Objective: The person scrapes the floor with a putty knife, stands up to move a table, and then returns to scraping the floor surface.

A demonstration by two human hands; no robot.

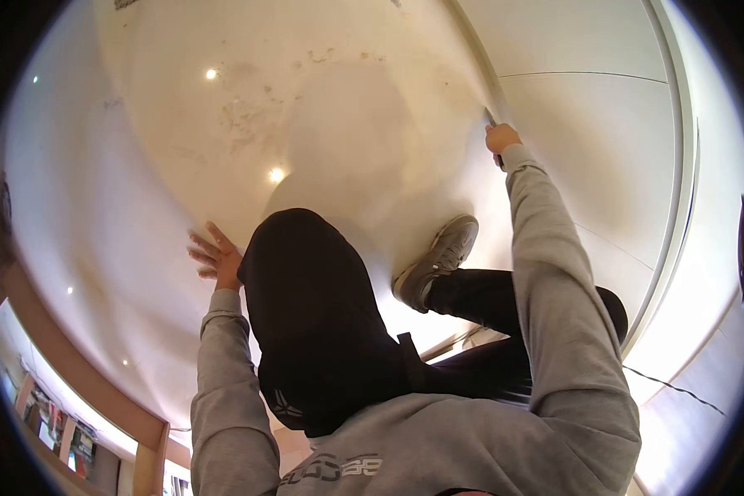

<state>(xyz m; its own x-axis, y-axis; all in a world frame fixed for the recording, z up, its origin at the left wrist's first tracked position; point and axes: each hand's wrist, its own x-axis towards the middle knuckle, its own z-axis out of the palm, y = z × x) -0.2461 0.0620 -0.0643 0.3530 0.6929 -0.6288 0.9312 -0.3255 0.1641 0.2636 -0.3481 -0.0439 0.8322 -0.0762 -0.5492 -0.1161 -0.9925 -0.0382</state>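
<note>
Across most of the view spreads a pale surface (331, 149), glossy enough to mirror small lights and darkened by a shadow near its middle. Along its right side runs a pale panel (587, 140) with a thin line across it, and a narrow seam lies where the two meet. The person's grey sweatshirt (463, 438) and black trousers (322, 306) fill the lower middle, one knee bent; a brown shoe (438, 260) points toward the seam. Dark marks (248, 120) scatter over the upper part of the surface.

Well out to the left, the left hand (219, 260) has its fingers spread and nothing visible in it; whether it bears weight on the surface cannot be told. The right hand (502, 140) is curled closed around a slim tool (490, 116), whose narrow end stands out past the fingers beside the seam. Whether that end touches is too small to tell.

For good control, the tool is probably best kept low and in line with the edge, the wrist firm, the pressure light and even, so that its end neither skids nor scores the panel.
</note>
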